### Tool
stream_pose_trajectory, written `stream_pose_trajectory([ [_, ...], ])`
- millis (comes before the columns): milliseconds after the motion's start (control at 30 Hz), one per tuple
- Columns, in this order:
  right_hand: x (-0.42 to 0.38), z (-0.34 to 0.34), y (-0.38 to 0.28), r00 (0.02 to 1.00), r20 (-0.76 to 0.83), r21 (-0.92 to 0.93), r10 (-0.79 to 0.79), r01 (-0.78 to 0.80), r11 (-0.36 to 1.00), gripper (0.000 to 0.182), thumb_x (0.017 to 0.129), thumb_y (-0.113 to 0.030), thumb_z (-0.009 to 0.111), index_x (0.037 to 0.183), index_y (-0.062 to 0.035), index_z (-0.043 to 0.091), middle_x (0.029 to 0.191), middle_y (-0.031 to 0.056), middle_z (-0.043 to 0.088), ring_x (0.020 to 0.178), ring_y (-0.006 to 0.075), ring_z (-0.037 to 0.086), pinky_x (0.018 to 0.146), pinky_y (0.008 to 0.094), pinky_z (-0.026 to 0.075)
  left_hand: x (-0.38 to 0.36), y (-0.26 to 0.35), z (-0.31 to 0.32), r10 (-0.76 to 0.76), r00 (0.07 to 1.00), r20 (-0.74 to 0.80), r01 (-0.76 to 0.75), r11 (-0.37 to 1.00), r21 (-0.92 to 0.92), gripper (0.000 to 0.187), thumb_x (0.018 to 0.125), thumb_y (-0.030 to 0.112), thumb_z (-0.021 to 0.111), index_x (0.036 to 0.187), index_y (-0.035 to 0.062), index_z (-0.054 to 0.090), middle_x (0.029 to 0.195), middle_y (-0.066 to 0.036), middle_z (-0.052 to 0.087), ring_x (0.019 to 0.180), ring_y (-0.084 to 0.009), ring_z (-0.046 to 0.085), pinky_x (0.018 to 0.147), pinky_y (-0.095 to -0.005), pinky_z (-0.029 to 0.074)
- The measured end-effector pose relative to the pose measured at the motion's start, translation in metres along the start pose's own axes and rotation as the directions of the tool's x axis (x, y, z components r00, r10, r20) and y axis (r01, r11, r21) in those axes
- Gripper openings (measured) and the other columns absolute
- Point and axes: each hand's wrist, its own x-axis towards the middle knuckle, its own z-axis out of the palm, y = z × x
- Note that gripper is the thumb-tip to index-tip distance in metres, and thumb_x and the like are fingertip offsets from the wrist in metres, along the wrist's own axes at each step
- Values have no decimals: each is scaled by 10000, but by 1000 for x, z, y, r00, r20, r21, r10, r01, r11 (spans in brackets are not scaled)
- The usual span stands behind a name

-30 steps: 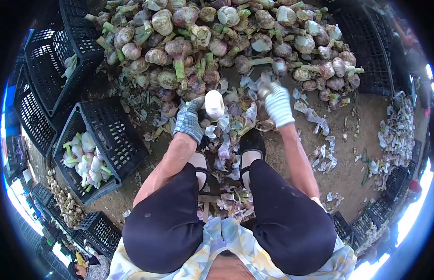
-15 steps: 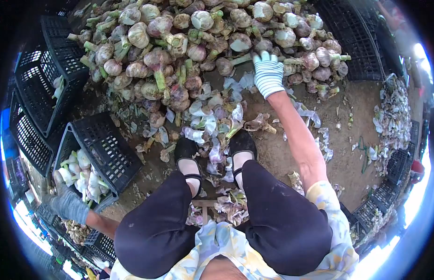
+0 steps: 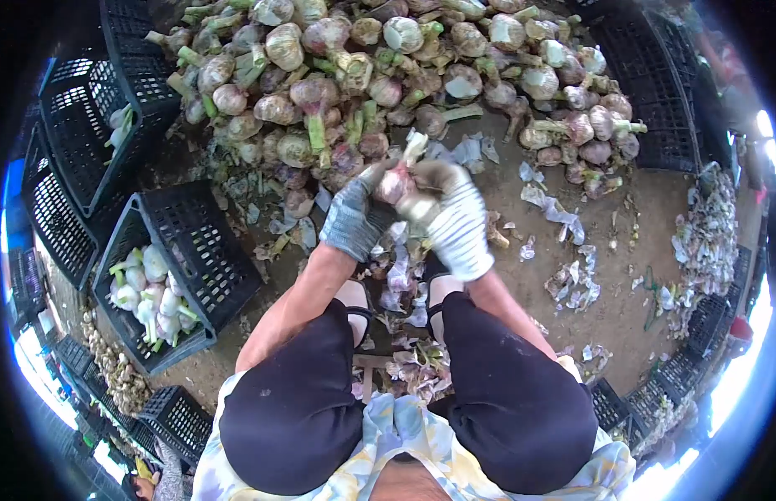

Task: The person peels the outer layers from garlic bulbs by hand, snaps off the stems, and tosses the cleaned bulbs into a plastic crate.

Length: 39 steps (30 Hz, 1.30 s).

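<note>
A garlic bulb [image 3: 393, 184], purplish with a short pale stem pointing up, is held between my two gloved hands in front of the heap. My left hand [image 3: 355, 215], in a grey glove, closes round its left side. On the other side my right hand [image 3: 456, 219], in a white striped glove, grips it with thumb and fingers, slightly blurred. Just beyond lies a large pile of unpeeled garlic [image 3: 321, 108] with stems on. Cleaned white garlic bulbs [image 3: 158, 292] fill part of a black plastic crate [image 3: 206, 250] to my left.
More black crates [image 3: 87, 125] stand at the left, and another crate [image 3: 647, 92] borders the pile on the right. Loose garlic skins [image 3: 563, 213] litter the ground around my feet. A heap of skins [image 3: 707, 225] lies far right. A person [image 3: 150, 480] shows at lower left.
My right hand has come back from the pile with a garlic bulb. My left hand has moved from beside the crate to the middle, and both now hold the bulb.
</note>
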Motion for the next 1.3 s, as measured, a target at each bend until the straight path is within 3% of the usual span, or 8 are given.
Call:
stream_pose_trajectory([
  [67, 27, -23, 23, 876, 230, 590, 423, -471, 656, 432, 689, -208, 746, 1017, -5, 552, 886, 55, 598, 763, 125, 567, 695, 253, 472, -18, 9, 7, 262, 959, 105, -281, 856, 433, 459, 817, 270, 615, 1169, 8, 481, 1053, -115, 565, 930, -213, 573, 852, -325, 465],
  [133, 34, -22, 40, 872, 310, 452, 378, -485, 749, 364, 707, -204, 733, 984, -19, 586, 840, 38, 606, 750, 115, 565, 680, 243, 470, -25, 6, 10, 333, 918, 216, -394, 699, 597, 525, 766, 244, 678, 1181, 7, 459, 1070, -99, 538, 966, -200, 542, 875, -314, 435],
  [233, 25, -6, 17, 959, 177, 426, 222, -278, 861, 152, 754, -154, 689, 840, -42, 632, 770, 21, 616, 724, 105, 563, 659, 248, 466, -33, -2, 24, 468, 697, 543, -562, -113, 819, 606, 667, 124, 744, 1180, 14, 442, 1109, -96, 502, 1048, -197, 480, 931, -316, 376],
  [400, 5, 0, 18, 980, 159, 492, 121, -185, 851, 211, 741, -191, 705, 857, -33, 628, 772, 34, 620, 693, 131, 568, 641, 243, 460, -31, -7, 17, 517, 813, 268, -510, 410, 756, 469, 733, 116, 690, 1136, 22, 470, 1078, -86, 527, 1008, -176, 500, 905, -307, 395],
  [467, 0, -2, 17, 974, 194, 6, 120, -124, 992, 197, 754, -174, 692, 874, -32, 626, 780, 41, 624, 700, 141, 573, 649, 244, 462, -24, 0, 3, 515, 857, -3, -409, 686, 601, 366, 761, 83, 659, 1081, 4, 501, 969, -63, 567, 889, -142, 532, 792, -281, 457],
  [767, 10, -7, 28, 940, 218, 490, 264, -339, 803, 145, 773, -135, 656, 873, -38, 616, 788, 10, 601, 712, 99, 550, 636, 243, 452, -36, -19, 28, 547, 703, 454, -694, 392, 603, 530, 707, 197, 743, 1131, 34, 470, 1114, -101, 519, 936, -162, 540, 843, -293, 450],
  [967, -1, 2, 23, 967, 204, 212, 153, -196, 958, 215, 810, -157, 615, 989, -38, 601, 824, 17, 610, 700, 76, 549, 595, 223, 453, -15, -11, -3, 330, 925, -190, -277, 926, 257, 438, 890, 436, 470, 1075, 40, 483, 878, -57, 571, 734, -121, 560, 580, -245, 484],
  [1300, 10, -12, 31, 873, 377, 521, 308, -476, 709, 163, 742, -24, 604, 904, -10, 608, 793, 23, 618, 646, 107, 571, 590, 236, 489, -32, -10, 11, 638, 711, 297, -570, 275, 774, 535, 648, 200, 770, 1059, 22, 477, 977, -81, 538, 889, -157, 527, 814, -284, 444],
])
